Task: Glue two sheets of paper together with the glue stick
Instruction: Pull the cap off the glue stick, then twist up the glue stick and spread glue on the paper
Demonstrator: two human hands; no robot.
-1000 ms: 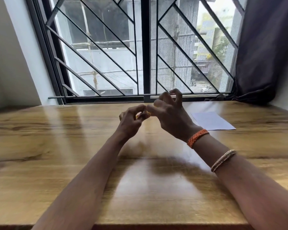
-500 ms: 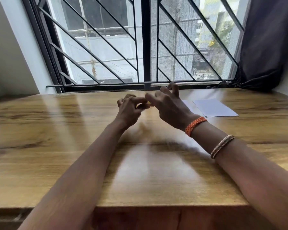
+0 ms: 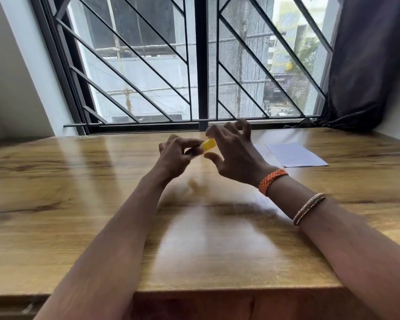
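A small glue stick with a yellow end (image 3: pixel 208 144) is held above the wooden table (image 3: pixel 79 204), pinched by my left hand (image 3: pixel 176 155) at its darker part. My right hand (image 3: pixel 233 153) is just right of the yellow end, fingers spread and bent, thumb below it and index above it, with no clear grip on it. Two white sheets of paper (image 3: pixel 293 154) lie flat and overlapping on the table at the right, behind my right wrist; the lower sheet is partly hidden by the upper one and my hand.
A barred window (image 3: pixel 201 65) runs along the table's far edge. A dark curtain (image 3: pixel 367 65) hangs at the right. The table's near edge (image 3: pixel 217 289) lies below my forearms. A white wall stands at the left.
My right hand's fingers have come off the stick's end and spread, so the yellow part now shows. Both hands stay together above the table; the camera has tilted slightly.
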